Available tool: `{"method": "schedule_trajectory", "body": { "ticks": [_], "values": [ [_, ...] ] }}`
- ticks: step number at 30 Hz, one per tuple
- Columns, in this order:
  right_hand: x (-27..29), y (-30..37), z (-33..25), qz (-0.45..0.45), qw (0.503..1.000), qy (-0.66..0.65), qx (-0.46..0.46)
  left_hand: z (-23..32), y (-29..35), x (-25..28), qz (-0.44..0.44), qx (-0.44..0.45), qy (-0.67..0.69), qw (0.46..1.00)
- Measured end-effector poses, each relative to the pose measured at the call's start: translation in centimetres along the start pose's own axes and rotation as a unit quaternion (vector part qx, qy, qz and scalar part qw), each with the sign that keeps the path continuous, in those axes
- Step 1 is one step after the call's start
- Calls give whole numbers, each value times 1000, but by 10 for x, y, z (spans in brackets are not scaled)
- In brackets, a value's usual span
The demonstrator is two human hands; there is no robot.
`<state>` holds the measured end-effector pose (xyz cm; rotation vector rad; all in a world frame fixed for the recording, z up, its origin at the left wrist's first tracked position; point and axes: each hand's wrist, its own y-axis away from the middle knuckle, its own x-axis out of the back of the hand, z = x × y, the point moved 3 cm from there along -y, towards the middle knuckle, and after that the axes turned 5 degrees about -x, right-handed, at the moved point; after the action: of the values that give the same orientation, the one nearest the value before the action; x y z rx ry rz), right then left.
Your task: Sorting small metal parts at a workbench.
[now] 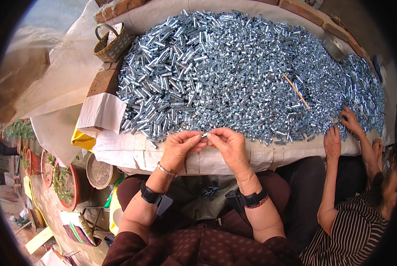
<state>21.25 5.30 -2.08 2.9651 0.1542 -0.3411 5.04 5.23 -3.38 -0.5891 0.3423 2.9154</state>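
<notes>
Both hands (205, 141) — small metal sleeve (204, 134) pinched between.

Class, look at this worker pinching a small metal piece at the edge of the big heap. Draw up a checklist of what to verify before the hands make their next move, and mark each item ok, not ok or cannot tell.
1. Small metal piece pinched between both hands: ok, left hand and right hand meet on it.
2. How firm the grip is: cannot tell, the fingertips cover most of the piece.
3. Heap of metal sleeves close to the hands: ok, its edge lies just beyond them.
4. Co-worker's hands apart from the worker's own: ok, they work at the heap's right end.
5. Loose pieces gathered in the lap: ok, a few lie there.
6. Wooden stick away from the hands: ok, it lies further up on the heap.
</notes>
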Motion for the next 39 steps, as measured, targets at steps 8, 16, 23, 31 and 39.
{"method": "schedule_trajectory", "body": {
  "ticks": [8, 16, 23, 31, 39],
  "values": [
    [3, 0, 11, 12, 991, 109, 74, -4, -1, -1, -5, -4, -5, 1000],
    [23, -5, 0, 68, 974, 217, 24, 25, 23, -14, -230, 15, -201, 952],
    [-2, -6, 3, 98, 858, 472, 180, 44, 4, 21, 11, -216, -451, 866],
    [-4, -6, -1, 112, 823, 514, 214, 43, 2, 14, 16, -239, -643, 728],
    [-5, -1, -3, 96, 866, 456, 183, 34, -1, 20, 109, -218, -445, 861]
  ]
}}
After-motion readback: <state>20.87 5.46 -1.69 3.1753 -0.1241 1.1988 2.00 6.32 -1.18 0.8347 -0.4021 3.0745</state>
